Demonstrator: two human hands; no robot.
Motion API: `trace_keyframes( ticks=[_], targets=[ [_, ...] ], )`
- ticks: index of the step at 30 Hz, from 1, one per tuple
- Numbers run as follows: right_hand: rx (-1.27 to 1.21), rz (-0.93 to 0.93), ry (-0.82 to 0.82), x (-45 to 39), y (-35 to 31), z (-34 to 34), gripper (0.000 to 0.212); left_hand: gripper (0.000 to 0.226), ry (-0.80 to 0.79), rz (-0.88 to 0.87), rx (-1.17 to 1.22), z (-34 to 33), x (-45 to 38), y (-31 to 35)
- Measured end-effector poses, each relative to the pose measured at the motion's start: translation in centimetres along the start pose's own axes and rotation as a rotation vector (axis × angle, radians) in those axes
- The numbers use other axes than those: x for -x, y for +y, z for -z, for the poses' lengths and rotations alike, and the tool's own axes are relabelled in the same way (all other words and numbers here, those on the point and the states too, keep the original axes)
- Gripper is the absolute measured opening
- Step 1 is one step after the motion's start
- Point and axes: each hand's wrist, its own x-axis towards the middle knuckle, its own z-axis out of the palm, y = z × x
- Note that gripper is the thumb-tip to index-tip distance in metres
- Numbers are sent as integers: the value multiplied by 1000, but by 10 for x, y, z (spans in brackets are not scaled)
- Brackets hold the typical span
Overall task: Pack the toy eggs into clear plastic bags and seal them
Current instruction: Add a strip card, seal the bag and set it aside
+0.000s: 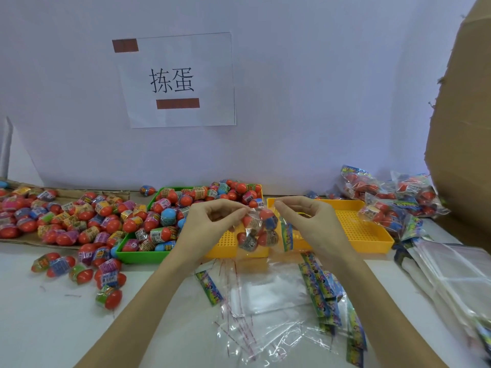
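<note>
Hands, the left hand (212, 216) and right hand (303, 216), each kept a pinching grip on the filled bag's (256, 229) mouth (eggs hanging below), probably for sealing.

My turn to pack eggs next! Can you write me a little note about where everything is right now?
Left hand and right hand pinch the top of a bag of eggs, held over the yellow tray, not yet sealed.
Loose eggs fill the green tray.
Finished bags lie far right.
Empty bags and paper labels lie in front.
Left: seal this bag, then pack more.
</note>
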Motion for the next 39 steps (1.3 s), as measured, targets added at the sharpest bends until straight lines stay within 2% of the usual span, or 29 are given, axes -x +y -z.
trace_keyframes(
  ticks=[6,10,14,18,21,23,25,29,33,35,37,39],
  targets=[
    [-100,-101,10,-1,1,0,21,15,-10,17,39,3,-2,3],
    [-90,-76,30,-1,0,-2,20,11,15,86,109,0,-3,0],
    [-34,-121,-79,-2,2,-1,30,26,88,216,418,6,-7,-1],
    [63,-75,-102,-1,7,-2,15,21,95,241,541,9,-7,0],
    [-73,-49,-5,-1,8,-3,13,48,-19,245,524,4,-5,-1],
    [-154,-51,24,-3,7,-1,14,75,-143,272,439,0,-5,-2],
    [-167,-55,30,-3,8,1,14,89,-187,235,327,-3,-4,-4],
    [-62,-34,11,-2,4,7,12,91,-125,138,145,1,-5,-3],
    [-11,-21,52,-3,2,7,12,91,-163,83,84,6,-5,-3],
    [-169,-101,39,-3,0,0,20,92,-174,47,81,6,-4,-3],
    [-359,-236,-50,-1,-5,-3,33,93,-200,24,102,5,-4,-6],
    [-374,-308,-135,0,-8,-1,37,94,-213,9,104,3,-4,-8]
  ],
)
